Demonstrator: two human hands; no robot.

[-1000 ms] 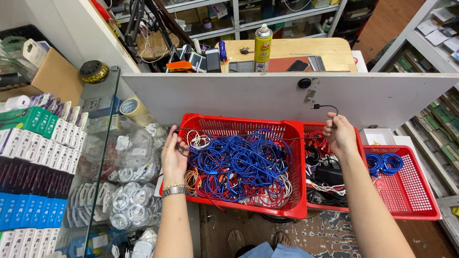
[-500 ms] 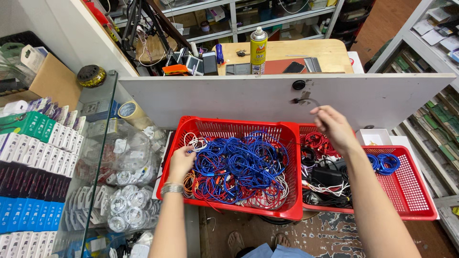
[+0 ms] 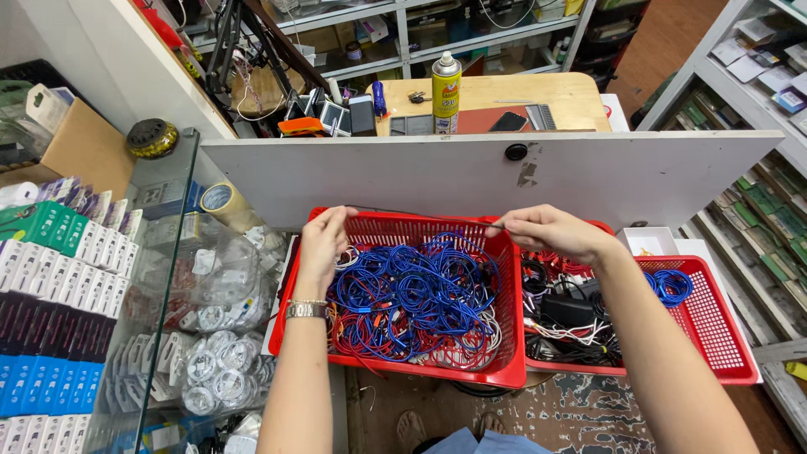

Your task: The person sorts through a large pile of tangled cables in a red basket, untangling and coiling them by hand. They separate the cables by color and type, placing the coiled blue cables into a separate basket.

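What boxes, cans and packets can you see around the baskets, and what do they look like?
Spray can: upright on the wooden desk, tall, yellow with a white cap.
Small boxes: rows at far left, green, white, dark and blue.
Clear packets: behind the glass, holding coiled white cables.
Cardboard box: upper left, plain brown.
Tape roll: left of the red basket, round, tan.

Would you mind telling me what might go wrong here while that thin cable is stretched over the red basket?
The thin dark cable held taut between the left hand and right hand might snag the tangled blue cables below and drag some out. The red basket looks to overhang its support, so a pull might tip it.
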